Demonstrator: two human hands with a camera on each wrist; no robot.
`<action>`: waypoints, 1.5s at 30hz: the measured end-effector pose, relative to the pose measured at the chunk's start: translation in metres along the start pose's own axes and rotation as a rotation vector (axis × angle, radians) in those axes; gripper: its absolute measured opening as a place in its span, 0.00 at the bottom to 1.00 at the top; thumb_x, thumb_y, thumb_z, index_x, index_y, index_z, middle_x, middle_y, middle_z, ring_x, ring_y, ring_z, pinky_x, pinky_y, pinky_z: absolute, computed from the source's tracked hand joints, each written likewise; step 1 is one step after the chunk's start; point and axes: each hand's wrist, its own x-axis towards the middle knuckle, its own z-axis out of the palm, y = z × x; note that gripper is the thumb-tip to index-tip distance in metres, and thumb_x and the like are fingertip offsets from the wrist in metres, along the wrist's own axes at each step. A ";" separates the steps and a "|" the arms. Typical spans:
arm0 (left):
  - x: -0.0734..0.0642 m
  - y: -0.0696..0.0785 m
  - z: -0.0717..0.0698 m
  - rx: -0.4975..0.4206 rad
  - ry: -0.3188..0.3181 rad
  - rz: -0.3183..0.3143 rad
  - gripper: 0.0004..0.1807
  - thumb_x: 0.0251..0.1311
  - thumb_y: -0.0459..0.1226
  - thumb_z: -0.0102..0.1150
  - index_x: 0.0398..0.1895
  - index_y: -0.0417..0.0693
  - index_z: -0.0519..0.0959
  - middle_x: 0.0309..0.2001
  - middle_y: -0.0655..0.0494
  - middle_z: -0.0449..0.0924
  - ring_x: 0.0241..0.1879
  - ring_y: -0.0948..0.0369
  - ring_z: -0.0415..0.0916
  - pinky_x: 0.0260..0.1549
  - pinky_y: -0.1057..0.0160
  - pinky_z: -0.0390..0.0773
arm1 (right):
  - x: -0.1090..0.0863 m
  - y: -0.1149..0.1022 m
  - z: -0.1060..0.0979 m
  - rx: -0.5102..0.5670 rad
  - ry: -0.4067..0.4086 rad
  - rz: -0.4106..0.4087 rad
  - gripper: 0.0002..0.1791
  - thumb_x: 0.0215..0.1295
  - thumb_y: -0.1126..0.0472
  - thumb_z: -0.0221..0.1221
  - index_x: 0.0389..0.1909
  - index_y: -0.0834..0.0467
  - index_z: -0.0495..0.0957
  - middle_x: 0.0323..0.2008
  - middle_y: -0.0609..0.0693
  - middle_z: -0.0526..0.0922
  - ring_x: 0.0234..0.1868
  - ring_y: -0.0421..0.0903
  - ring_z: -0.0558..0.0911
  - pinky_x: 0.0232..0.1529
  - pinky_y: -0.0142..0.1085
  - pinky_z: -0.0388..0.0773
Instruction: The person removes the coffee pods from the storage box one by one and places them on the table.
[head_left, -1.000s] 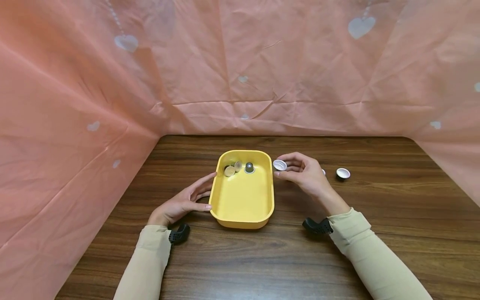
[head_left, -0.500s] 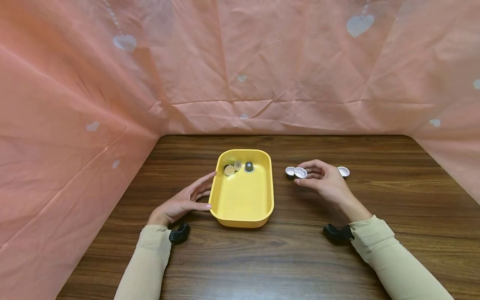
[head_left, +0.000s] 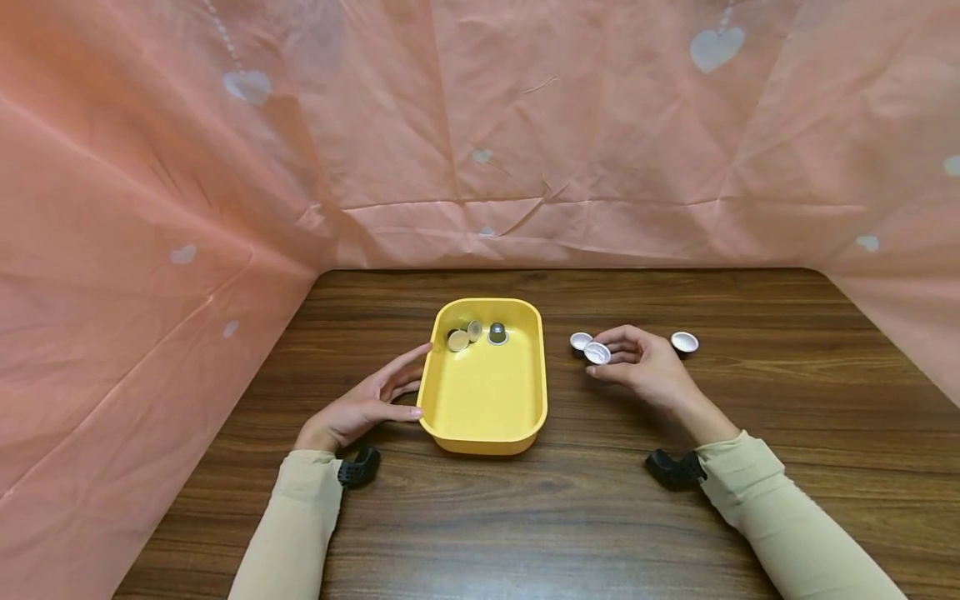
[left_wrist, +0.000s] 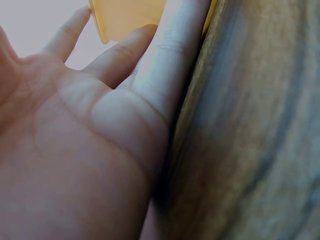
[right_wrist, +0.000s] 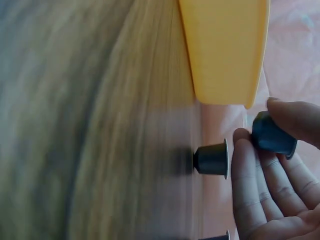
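In the head view my right hand (head_left: pixel 645 367) pinches a dark coffee capsule (head_left: pixel 597 354) between thumb and fingers, its pale lid facing up. The right wrist view shows this capsule (right_wrist: pixel 272 134) tilted and raised off the table. Just left of it, a second coffee capsule (head_left: pixel 581 342) stands lid up on the table. My left hand (head_left: pixel 360 412) touches the left side of a yellow tray (head_left: pixel 483 447), thumb at the near corner and index finger farther up. Several capsules lie at the tray's far end, among them a dark one (head_left: pixel 497 332) with its lid down.
Another coffee capsule (head_left: pixel 685 342) stands lid up to the right of my right hand. The wooden table (head_left: pixel 495 525) ends at the back against a pink cloth (head_left: pixel 600 150), which also hangs along the sides.
My right hand has moved right, away from the tray's edge, with a capsule in its fingers, then dipped slightly. A capsule beside its fingertips now shows on the table. The left hand keeps its place.
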 end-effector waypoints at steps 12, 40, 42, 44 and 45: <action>-0.001 0.000 -0.001 0.007 0.011 -0.021 0.57 0.66 0.32 0.72 0.90 0.61 0.46 0.87 0.44 0.51 0.86 0.42 0.48 0.65 0.68 0.76 | 0.005 0.009 0.005 -0.121 -0.061 -0.023 0.25 0.58 0.69 0.77 0.56 0.70 0.82 0.45 0.54 0.89 0.41 0.32 0.85 0.44 0.26 0.82; 0.000 -0.002 -0.002 -0.001 0.001 -0.001 0.57 0.66 0.32 0.73 0.90 0.59 0.46 0.87 0.44 0.49 0.86 0.41 0.46 0.66 0.70 0.75 | 0.008 0.015 0.011 -0.255 -0.124 -0.011 0.25 0.52 0.65 0.82 0.50 0.64 0.85 0.41 0.55 0.90 0.41 0.40 0.85 0.43 0.28 0.78; 0.001 -0.002 -0.002 -0.002 0.003 -0.002 0.57 0.66 0.32 0.72 0.90 0.59 0.46 0.87 0.44 0.50 0.86 0.42 0.46 0.66 0.69 0.75 | 0.007 0.014 0.010 -0.267 -0.128 -0.008 0.25 0.52 0.63 0.82 0.50 0.63 0.85 0.41 0.54 0.90 0.41 0.41 0.85 0.43 0.28 0.78; 0.001 -0.003 -0.002 -0.005 0.003 -0.004 0.57 0.66 0.31 0.72 0.90 0.60 0.47 0.87 0.44 0.50 0.87 0.42 0.47 0.66 0.69 0.75 | 0.006 0.013 0.009 -0.281 -0.132 -0.017 0.25 0.54 0.61 0.82 0.51 0.62 0.85 0.41 0.54 0.90 0.42 0.41 0.84 0.44 0.29 0.77; 0.001 -0.002 -0.002 -0.006 0.002 -0.004 0.57 0.66 0.31 0.73 0.90 0.60 0.47 0.87 0.44 0.50 0.87 0.42 0.47 0.66 0.69 0.75 | 0.005 0.013 0.008 -0.283 -0.134 -0.023 0.25 0.55 0.60 0.82 0.51 0.62 0.85 0.41 0.55 0.90 0.41 0.40 0.84 0.44 0.28 0.77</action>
